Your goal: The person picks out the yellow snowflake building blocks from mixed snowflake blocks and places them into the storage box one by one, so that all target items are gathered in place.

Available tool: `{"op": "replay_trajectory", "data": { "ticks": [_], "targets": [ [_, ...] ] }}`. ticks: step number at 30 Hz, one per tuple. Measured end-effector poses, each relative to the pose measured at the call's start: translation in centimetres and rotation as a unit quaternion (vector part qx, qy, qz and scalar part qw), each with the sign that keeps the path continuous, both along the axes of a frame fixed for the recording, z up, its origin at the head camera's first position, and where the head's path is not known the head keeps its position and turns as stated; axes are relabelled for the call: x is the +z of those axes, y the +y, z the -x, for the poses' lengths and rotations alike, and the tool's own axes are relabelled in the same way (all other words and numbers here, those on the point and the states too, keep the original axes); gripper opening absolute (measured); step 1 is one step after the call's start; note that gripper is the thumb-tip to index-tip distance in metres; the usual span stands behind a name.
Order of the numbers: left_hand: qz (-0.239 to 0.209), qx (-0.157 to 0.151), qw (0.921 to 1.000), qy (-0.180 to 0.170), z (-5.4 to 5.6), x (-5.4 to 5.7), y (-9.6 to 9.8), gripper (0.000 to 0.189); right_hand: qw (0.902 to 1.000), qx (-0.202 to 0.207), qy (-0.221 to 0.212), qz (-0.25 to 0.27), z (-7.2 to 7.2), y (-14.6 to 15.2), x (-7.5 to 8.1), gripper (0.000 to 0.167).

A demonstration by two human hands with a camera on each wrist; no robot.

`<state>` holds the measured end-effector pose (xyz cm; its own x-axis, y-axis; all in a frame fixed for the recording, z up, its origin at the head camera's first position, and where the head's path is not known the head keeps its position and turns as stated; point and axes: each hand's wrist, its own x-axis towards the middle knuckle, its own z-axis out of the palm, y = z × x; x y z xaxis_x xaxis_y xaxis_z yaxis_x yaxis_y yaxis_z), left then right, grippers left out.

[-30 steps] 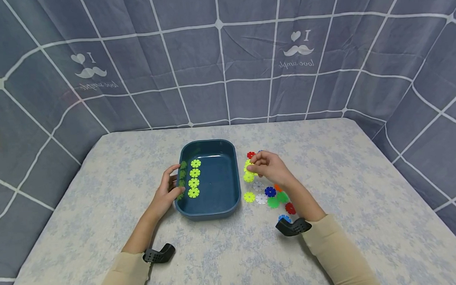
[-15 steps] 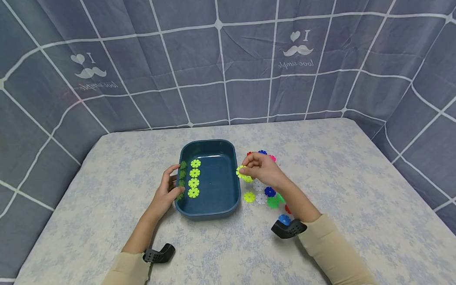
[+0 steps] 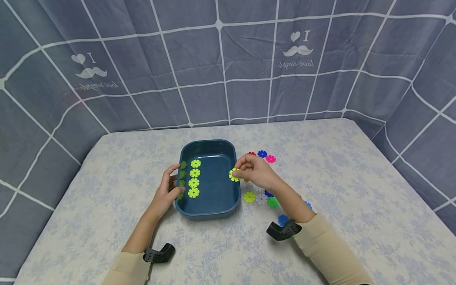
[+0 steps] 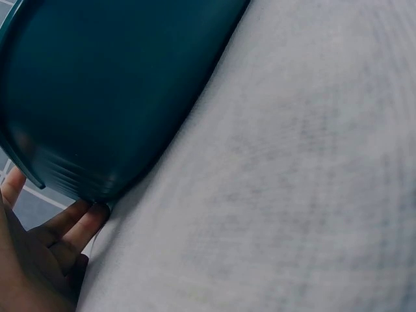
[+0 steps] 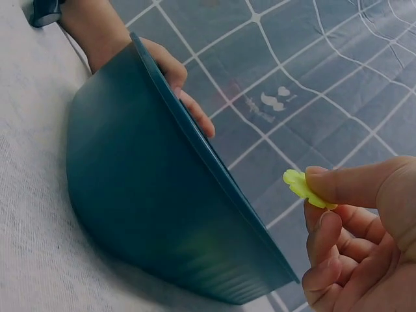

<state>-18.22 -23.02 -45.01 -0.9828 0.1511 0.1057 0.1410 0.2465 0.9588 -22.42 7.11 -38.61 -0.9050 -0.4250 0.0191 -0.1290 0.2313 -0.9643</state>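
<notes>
A dark teal plastic tub point(image 3: 214, 204) stands on the table. My left hand point(image 3: 165, 194) holds its left side, the thumb and a finger over the rim and other fingers against the outer wall in the left wrist view. Inside, several yellow-green snowflake discs point(image 3: 194, 182) lie in a column near the left wall. My right hand point(image 3: 258, 171) pinches a yellow notched disc point(image 5: 297, 184) between thumb and fingertips. In the head view this hand is over the tub's right rim, and the right wrist view shows the disc clear of the wall.
Right of the tub lie loose discs: a yellow one point(image 3: 249, 197), a white one point(image 3: 261, 199), a green one point(image 3: 273, 202), a pink one point(image 3: 271, 159) and several others, some under my right forearm. A grey gridded curtain point(image 3: 246, 50) hangs behind the pale floral table point(image 3: 154, 151).
My right hand has lifted the yellow disc off the loose pile and moved left to the tub's right rim. My left hand and the tub have stayed still.
</notes>
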Motion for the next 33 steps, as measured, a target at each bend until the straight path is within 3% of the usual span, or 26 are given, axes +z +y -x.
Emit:
{"op": "replay_trajectory", "data": {
  "ticks": [17,26,33],
  "targets": [
    [0.004,0.003,1.0,-0.006,-0.1,0.2,0.1,0.069,0.9993,0.036,-0.008,0.008,-0.5,-1.8,0.5,0.015],
    [0.01,0.0,0.9999,-0.009,-1.6,3.5,1.2,0.066,0.9984,0.054,-0.006,0.016,-0.7,-2.7,0.6,0.017],
    [0.01,0.002,0.9999,-0.013,-1.7,3.7,1.4,0.066,0.9976,0.068,-0.008,0.012,-0.9,-3.7,0.8,0.016]
  ]
}}
